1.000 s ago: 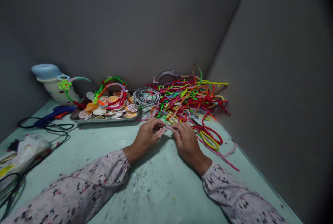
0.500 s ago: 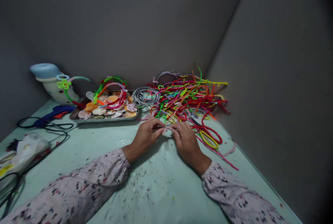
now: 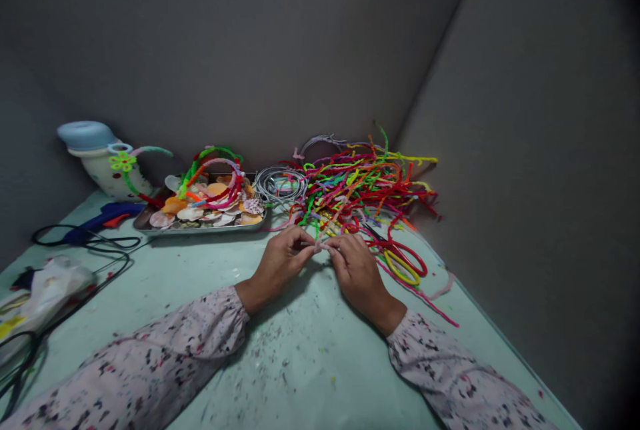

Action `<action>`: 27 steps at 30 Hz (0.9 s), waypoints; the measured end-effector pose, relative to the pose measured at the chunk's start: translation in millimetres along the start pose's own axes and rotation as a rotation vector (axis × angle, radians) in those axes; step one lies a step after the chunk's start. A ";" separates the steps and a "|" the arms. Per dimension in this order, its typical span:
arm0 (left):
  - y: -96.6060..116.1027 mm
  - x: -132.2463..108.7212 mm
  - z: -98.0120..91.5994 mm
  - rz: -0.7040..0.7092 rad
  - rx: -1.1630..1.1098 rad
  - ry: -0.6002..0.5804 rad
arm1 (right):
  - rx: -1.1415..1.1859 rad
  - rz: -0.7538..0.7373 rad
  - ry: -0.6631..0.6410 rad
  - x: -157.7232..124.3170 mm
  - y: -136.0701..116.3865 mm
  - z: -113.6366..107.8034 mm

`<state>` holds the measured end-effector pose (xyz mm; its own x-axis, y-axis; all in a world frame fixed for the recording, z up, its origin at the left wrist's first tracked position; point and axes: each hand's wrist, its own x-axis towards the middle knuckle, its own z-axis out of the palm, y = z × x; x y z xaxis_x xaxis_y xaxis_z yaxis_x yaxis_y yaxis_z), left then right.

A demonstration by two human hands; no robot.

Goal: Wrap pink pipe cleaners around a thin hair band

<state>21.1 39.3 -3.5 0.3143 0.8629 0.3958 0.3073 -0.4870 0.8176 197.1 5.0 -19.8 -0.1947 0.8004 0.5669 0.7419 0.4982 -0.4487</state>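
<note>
Between my fingertips is a short pale pink pipe cleaner (image 3: 320, 247), mostly hidden by the fingers. My left hand (image 3: 283, 260) pinches its left end, and my right hand (image 3: 357, 273) pinches it from the right, the two sets of fingertips almost touching. Just beyond them lies a tangled heap of pipe cleaners (image 3: 360, 180) in red, green, orange, yellow and pink. Scissors with red and yellow handles (image 3: 407, 260) rest to the right of my right hand, partly under loose strands.
A metal tray (image 3: 200, 231) of seashells with pipe-cleaner hoops on top stands at the back left. Beside it are a coil of grey wire (image 3: 281, 185), a spotted container with a blue lid (image 3: 87, 135), a blue glue gun (image 3: 100, 218), a black cord (image 3: 127, 253) and a white plastic bag (image 3: 63, 283).
My fingertips have shifted slightly on the pink pipe cleaner, and less of it shows below them now. Both arms and everything else on the table stay in place.
</note>
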 end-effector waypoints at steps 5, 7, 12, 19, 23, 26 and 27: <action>0.4 -1.6 0.4 0.010 0.016 0.016 | 0.015 0.000 0.011 -0.1 -1.1 -0.1; 1.2 -1.8 0.5 0.005 0.021 0.017 | 0.020 0.000 0.014 0.2 -1.6 -0.3; 4.0 -2.4 1.0 -0.032 0.004 0.013 | 0.020 0.001 0.007 1.1 -2.8 -0.6; 6.1 -4.1 1.4 -0.075 -0.017 0.012 | 0.020 -0.013 0.008 1.4 -4.4 -1.4; 4.5 -2.8 1.9 -0.092 -0.050 -0.002 | 0.020 -0.010 0.013 0.9 -3.0 -0.6; 1.7 -1.7 3.0 -0.076 -0.061 -0.034 | 0.013 -0.005 0.023 0.3 -1.4 0.2; 0.9 -1.6 3.5 -0.064 -0.061 -0.038 | 0.014 -0.001 0.028 0.2 -1.1 0.3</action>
<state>24.0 36.9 -4.8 0.3301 0.8857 0.3265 0.2733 -0.4208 0.8650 196.1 4.7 -19.5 -0.1769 0.7903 0.5866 0.7327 0.5037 -0.4576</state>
